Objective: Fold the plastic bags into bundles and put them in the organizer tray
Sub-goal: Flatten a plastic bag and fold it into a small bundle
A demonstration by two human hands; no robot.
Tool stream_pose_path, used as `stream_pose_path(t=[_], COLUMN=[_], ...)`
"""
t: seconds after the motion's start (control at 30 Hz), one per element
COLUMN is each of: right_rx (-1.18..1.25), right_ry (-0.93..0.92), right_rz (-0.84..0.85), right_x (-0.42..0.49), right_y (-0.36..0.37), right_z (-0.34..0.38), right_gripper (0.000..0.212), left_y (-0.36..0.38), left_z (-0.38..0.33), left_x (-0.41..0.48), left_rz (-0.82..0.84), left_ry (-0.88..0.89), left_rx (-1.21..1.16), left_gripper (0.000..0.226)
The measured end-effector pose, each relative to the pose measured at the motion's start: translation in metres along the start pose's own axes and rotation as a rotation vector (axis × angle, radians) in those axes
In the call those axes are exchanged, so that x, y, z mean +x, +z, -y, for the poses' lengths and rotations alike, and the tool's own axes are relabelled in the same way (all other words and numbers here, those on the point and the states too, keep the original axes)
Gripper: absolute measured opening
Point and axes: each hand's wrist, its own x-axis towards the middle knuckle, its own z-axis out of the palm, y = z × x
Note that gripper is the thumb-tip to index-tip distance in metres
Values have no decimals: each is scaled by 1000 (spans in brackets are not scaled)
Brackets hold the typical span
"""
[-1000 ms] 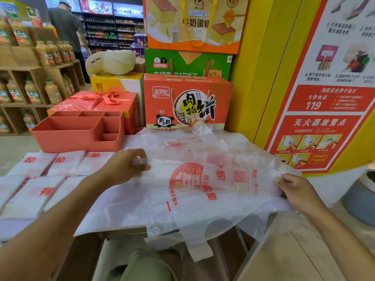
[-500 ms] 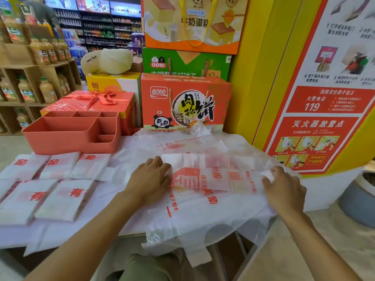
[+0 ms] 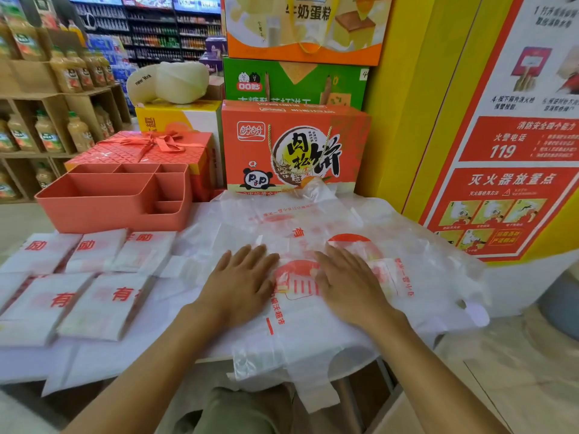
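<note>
Right hand (image 3: 347,283) has slid in from the bag's right end toward the middle since half a second ago, so it now sits just beside the left hand (image 3: 241,283), which barely shifted.

Biggest thing first: the white surface (image 3: 62,364) fills the lower half of the frame. Spread over its centre and right is the translucent white plastic bag with red print (image 3: 313,333), handles hanging off the near edge. Its folded-over band runs left to right, right under both palms, so I'd guess the next fold goes along that axis.

Next, the coral-pink plastic organizer tray (image 3: 109,214) sits at the upper left, well apart from the hands and nothing visible in its compartments. The left hand is clearly the nearer one to it. Between the tray and the lower left edge lie the flat white folded bag bundles with red characters (image 3: 94,308), in two rows.

Both hands are palm down, forearms coming up from the bottom of the frame. Fingers (image 3: 250,258) are straight and a bit spread, pressing the bag flat, not gripping anything.
</note>
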Motion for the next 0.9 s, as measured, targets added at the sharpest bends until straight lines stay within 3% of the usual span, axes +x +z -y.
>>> stream_pose_path(t=[0.37, 0.67, 0.9], right_rx=[-60, -78, -48], right_ry=[88, 195, 262], right_rz=[97, 129, 143], right_x=[-29, -53, -66], right_y=[3, -9, -12], right_z=[-46, -82, -101], right_gripper=[61, 63, 72], left_y=[1, 0, -1], left_z=[5, 6, 12], left_x=[-2, -1, 0], left_rz=[81, 109, 129], left_ry=[-29, -29, -34], left_rx=[29, 13, 5], left_gripper=[110, 107, 93])
